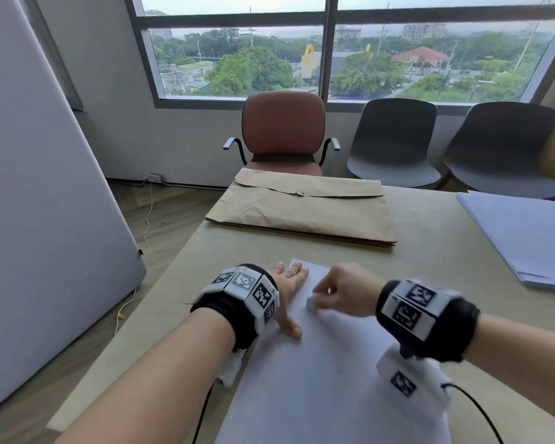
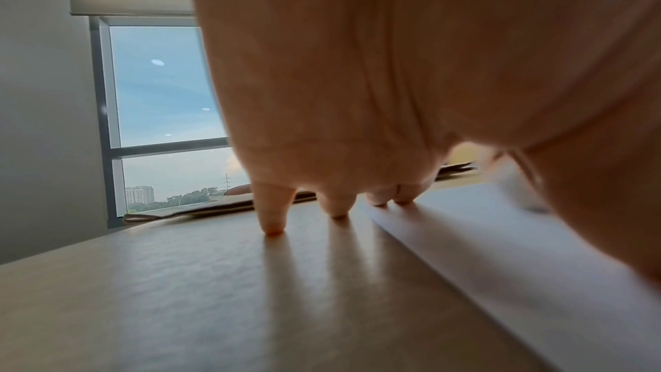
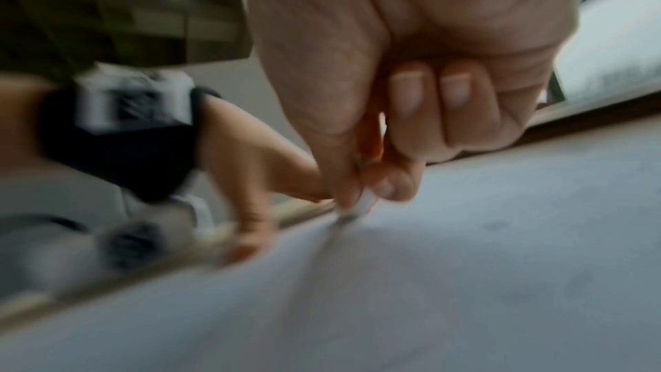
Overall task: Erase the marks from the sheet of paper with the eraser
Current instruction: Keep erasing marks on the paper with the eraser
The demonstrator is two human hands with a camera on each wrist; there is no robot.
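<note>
A white sheet of paper (image 1: 318, 373) lies on the tan table in front of me. My left hand (image 1: 290, 283) lies flat with straight fingers, pressing the sheet's left edge; two fingertips (image 2: 379, 200) rest on the paper (image 2: 500, 236) and the others on the table. My right hand (image 1: 337, 293) pinches a small white eraser (image 1: 311, 302) and presses it on the paper's upper part. In the right wrist view the eraser (image 3: 361, 207) sits between thumb and forefinger, blurred, its tip on the sheet (image 3: 465, 265). A faint pencil mark (image 1: 338, 370) shows lower on the sheet.
A brown paper envelope (image 1: 305, 213) lies at the table's far end. A stack of white sheets (image 1: 526, 235) sits at the right edge. A brown armchair (image 1: 282, 129) and two grey chairs (image 1: 394, 142) stand beyond the table under the window.
</note>
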